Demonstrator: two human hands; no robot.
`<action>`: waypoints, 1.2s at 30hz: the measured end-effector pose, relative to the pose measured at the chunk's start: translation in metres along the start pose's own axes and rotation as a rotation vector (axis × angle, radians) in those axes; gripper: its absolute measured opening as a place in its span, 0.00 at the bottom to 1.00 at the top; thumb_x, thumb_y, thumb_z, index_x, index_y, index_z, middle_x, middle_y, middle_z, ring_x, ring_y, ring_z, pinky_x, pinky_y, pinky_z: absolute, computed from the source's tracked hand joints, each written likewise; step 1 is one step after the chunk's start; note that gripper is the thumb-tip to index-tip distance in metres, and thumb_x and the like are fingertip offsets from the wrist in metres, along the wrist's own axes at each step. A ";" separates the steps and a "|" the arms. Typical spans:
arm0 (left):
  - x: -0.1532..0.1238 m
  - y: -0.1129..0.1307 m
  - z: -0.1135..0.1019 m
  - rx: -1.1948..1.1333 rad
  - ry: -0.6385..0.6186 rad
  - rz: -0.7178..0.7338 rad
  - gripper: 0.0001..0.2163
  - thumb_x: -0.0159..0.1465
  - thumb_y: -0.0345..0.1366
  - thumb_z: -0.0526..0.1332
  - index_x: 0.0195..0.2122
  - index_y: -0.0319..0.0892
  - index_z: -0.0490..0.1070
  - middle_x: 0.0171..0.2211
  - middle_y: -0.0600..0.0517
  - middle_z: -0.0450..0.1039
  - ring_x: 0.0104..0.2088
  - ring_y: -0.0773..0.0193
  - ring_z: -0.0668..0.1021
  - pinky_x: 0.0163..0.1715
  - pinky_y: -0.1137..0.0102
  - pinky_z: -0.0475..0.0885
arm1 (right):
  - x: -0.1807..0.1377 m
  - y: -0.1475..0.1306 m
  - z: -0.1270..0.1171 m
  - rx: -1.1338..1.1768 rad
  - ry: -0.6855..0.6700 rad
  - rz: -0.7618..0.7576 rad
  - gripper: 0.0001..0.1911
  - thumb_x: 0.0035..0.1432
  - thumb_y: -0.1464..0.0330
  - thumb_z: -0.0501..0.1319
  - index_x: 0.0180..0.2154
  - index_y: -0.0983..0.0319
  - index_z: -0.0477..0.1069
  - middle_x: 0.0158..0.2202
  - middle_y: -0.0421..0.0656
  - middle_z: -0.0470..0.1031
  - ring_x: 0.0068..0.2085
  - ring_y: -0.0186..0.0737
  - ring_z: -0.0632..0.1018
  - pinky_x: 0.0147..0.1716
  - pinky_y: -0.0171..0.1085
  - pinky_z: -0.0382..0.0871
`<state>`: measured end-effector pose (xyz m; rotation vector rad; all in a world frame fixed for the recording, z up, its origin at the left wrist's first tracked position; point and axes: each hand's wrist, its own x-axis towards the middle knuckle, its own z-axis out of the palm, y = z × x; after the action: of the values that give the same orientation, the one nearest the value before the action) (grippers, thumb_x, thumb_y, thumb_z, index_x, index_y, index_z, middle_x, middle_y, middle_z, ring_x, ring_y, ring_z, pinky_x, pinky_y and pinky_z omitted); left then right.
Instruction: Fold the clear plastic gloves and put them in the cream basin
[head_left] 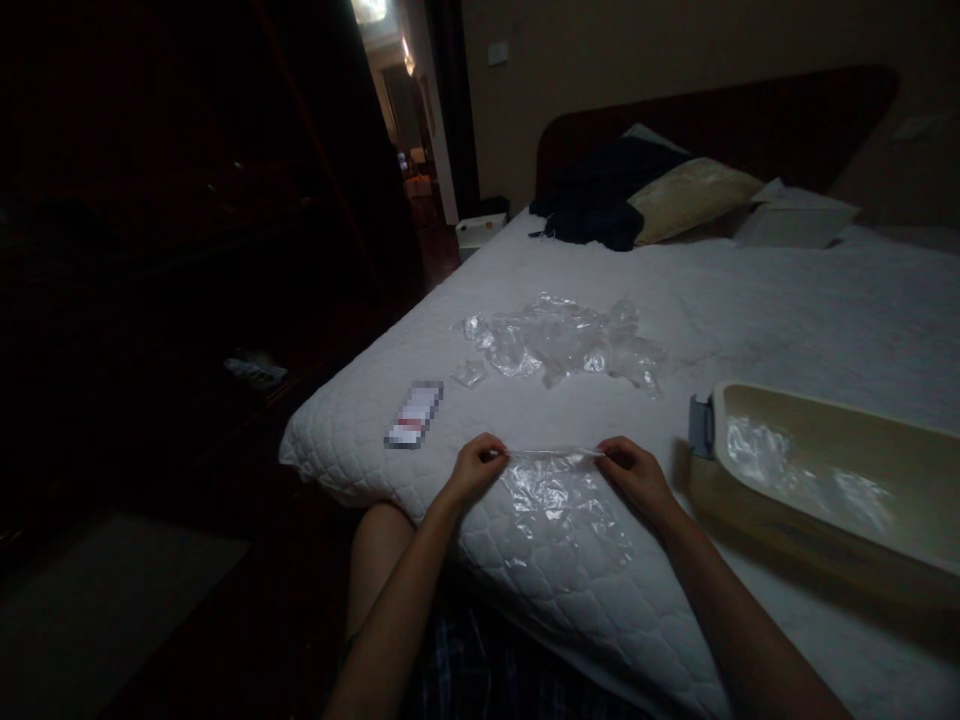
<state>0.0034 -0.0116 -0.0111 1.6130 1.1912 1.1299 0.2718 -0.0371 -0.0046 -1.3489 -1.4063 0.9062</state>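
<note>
Both hands are pinching the top edge of a clear plastic bag (559,500), left hand (476,468) on one corner, right hand (634,475) on the other, pulling it flat on the bed (787,300) corner. At 12 o'clock of the bag there's a crumpled plastic pile (562,340), a small packet (415,413) sits at 10, and a beige bin (825,480) at 3.

Clear plastic bag (559,500), crinkled, flat on bed corner, top edge stretched taut.
</note>
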 end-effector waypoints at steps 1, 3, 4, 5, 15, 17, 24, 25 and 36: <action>0.000 0.002 -0.001 0.001 -0.002 0.002 0.02 0.48 0.28 0.59 0.24 0.38 0.70 0.27 0.52 0.68 0.29 0.68 0.71 0.29 0.75 0.65 | 0.000 0.001 -0.001 -0.001 -0.006 -0.037 0.06 0.43 0.66 0.61 0.27 0.61 0.68 0.28 0.42 0.70 0.32 0.39 0.71 0.33 0.37 0.65; 0.000 0.004 -0.003 0.009 -0.016 0.007 0.03 0.49 0.28 0.59 0.24 0.38 0.71 0.27 0.52 0.68 0.30 0.67 0.71 0.30 0.75 0.65 | 0.002 0.004 -0.001 -0.001 -0.021 -0.095 0.03 0.43 0.68 0.60 0.25 0.61 0.68 0.30 0.42 0.70 0.35 0.40 0.71 0.36 0.38 0.65; 0.000 0.005 -0.004 0.008 -0.030 0.015 0.03 0.49 0.27 0.59 0.24 0.38 0.71 0.28 0.51 0.68 0.31 0.67 0.71 0.30 0.74 0.65 | 0.002 0.005 -0.002 -0.007 -0.028 -0.115 0.02 0.42 0.69 0.59 0.24 0.61 0.68 0.30 0.42 0.70 0.36 0.40 0.71 0.37 0.38 0.65; 0.000 0.005 -0.004 0.002 -0.043 0.026 0.04 0.49 0.27 0.58 0.24 0.38 0.72 0.28 0.51 0.68 0.31 0.67 0.71 0.31 0.74 0.65 | 0.002 0.006 -0.002 -0.018 -0.033 -0.131 0.01 0.42 0.71 0.58 0.23 0.61 0.68 0.31 0.43 0.70 0.36 0.40 0.71 0.37 0.38 0.64; -0.004 0.000 -0.004 -0.009 -0.083 0.046 0.07 0.47 0.24 0.57 0.22 0.39 0.73 0.31 0.50 0.68 0.32 0.67 0.71 0.30 0.74 0.65 | -0.005 0.001 -0.003 -0.200 -0.075 -0.192 0.06 0.45 0.73 0.52 0.23 0.60 0.66 0.33 0.44 0.68 0.38 0.41 0.70 0.35 0.38 0.64; -0.006 0.002 -0.005 0.042 -0.101 0.069 0.08 0.48 0.23 0.56 0.22 0.39 0.73 0.31 0.50 0.68 0.32 0.67 0.71 0.30 0.74 0.65 | -0.007 0.001 -0.003 -0.258 -0.097 -0.223 0.07 0.45 0.74 0.51 0.23 0.60 0.65 0.34 0.44 0.68 0.38 0.40 0.70 0.36 0.38 0.64; -0.020 0.019 -0.008 0.410 -0.145 0.197 0.12 0.55 0.26 0.53 0.36 0.41 0.72 0.40 0.48 0.69 0.38 0.64 0.72 0.37 0.70 0.67 | -0.017 -0.002 -0.002 -0.412 -0.134 -0.316 0.10 0.48 0.76 0.51 0.27 0.60 0.68 0.38 0.45 0.67 0.40 0.41 0.70 0.40 0.40 0.63; -0.023 0.022 -0.008 0.494 -0.145 0.250 0.13 0.56 0.27 0.53 0.39 0.41 0.71 0.43 0.47 0.68 0.42 0.62 0.71 0.41 0.66 0.66 | -0.018 -0.003 -0.002 -0.435 -0.142 -0.320 0.10 0.49 0.76 0.51 0.28 0.60 0.69 0.38 0.45 0.67 0.40 0.41 0.70 0.40 0.40 0.63; -0.039 0.016 0.001 0.939 -0.431 0.608 0.14 0.59 0.25 0.52 0.46 0.38 0.65 0.50 0.41 0.65 0.55 0.55 0.64 0.53 0.56 0.57 | -0.029 -0.030 0.001 -0.744 -0.123 -0.381 0.16 0.49 0.75 0.52 0.40 0.61 0.70 0.45 0.51 0.69 0.44 0.48 0.70 0.44 0.45 0.62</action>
<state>0.0025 -0.0528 -0.0040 2.8964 0.9994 0.4595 0.2603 -0.0693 0.0197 -1.4740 -2.1278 0.2033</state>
